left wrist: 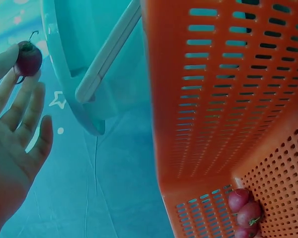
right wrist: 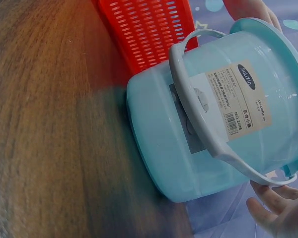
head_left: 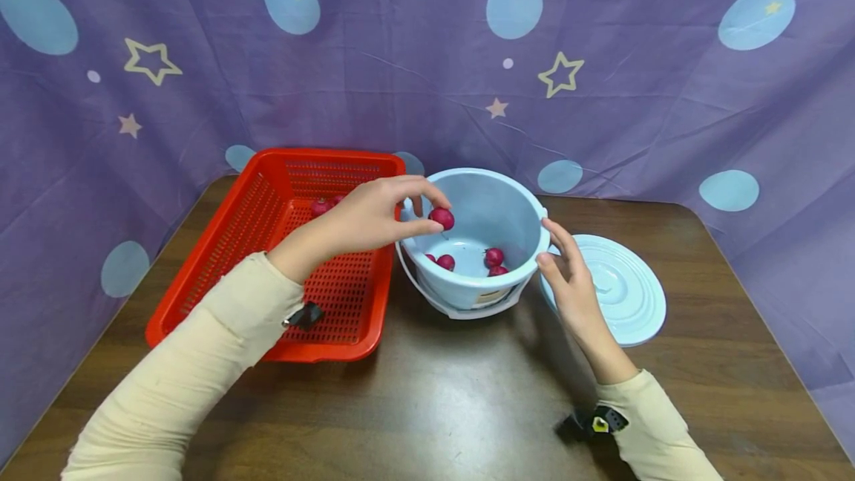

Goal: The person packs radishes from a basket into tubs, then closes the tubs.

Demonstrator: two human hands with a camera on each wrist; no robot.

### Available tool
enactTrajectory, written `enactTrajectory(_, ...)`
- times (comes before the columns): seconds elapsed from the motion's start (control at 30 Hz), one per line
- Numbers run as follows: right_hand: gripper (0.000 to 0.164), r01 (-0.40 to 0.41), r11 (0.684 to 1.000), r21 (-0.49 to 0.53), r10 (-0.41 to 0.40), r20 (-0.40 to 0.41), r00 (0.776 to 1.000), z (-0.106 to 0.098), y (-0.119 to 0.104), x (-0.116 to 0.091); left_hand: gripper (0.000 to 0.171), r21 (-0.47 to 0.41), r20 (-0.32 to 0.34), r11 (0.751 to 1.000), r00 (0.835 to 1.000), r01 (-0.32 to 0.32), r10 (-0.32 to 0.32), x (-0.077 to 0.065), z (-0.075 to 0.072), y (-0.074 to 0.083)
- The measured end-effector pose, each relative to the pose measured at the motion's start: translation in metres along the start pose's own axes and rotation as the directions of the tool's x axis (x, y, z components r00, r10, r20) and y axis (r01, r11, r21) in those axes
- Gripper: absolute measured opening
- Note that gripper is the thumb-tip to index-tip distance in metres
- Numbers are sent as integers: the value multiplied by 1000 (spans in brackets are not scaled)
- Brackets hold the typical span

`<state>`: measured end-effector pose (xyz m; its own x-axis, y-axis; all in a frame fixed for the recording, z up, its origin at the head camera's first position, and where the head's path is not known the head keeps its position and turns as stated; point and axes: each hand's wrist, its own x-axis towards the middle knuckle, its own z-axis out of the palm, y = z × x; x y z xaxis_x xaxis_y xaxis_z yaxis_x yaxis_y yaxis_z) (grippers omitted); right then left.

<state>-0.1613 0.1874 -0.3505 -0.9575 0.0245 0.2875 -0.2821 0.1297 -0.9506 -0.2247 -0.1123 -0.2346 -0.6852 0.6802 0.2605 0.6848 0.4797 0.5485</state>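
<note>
Between thumb and fingers, my left hand [head_left: 377, 214] pinches a red radish [head_left: 441, 219] over the left side of the light blue bucket [head_left: 477, 289]. In the left wrist view the held radish [left wrist: 28, 60] shows its thin root and stem end. Several radishes [head_left: 494, 257] lie on the bucket's floor. My right hand [head_left: 570, 280] touches the bucket's right rim with thumb and fingers, near the handle joint in the right wrist view. More radishes [left wrist: 249, 214] sit at the far end of the red basket [head_left: 384, 288], partly hidden behind my left hand in the head view.
A light blue round lid [head_left: 628, 292] lies on the wooden table [head_left: 427, 407], right of the bucket and partly behind my right hand. The bucket's pale handle [right wrist: 201, 116] hangs down at its front. A purple patterned cloth [head_left: 414, 58] hangs behind the table.
</note>
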Motion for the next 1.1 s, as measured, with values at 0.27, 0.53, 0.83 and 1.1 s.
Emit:
enactTrajectory(0.27,49,-6,1000,2,6,6,1000,-1,-1,1,27,57,117,997,991,60,-66,2,4,0)
enactTrajectory(0.53,49,-12,1000,3,12,10,1000,-2,-1,1,24,120,142,992,988,50,-67,5,8,2)
enactTrajectory(0.83,49,-12,1000,-13,13,11,1000,-2,-2,1,25,95,124,995,991,32,-43,2,3,-1)
enactTrajectory(1.1,49,-16,1000,-15,16,7,1000,-1,-2,1,26,38,71,996,994,85,-87,-2,-15,-4)
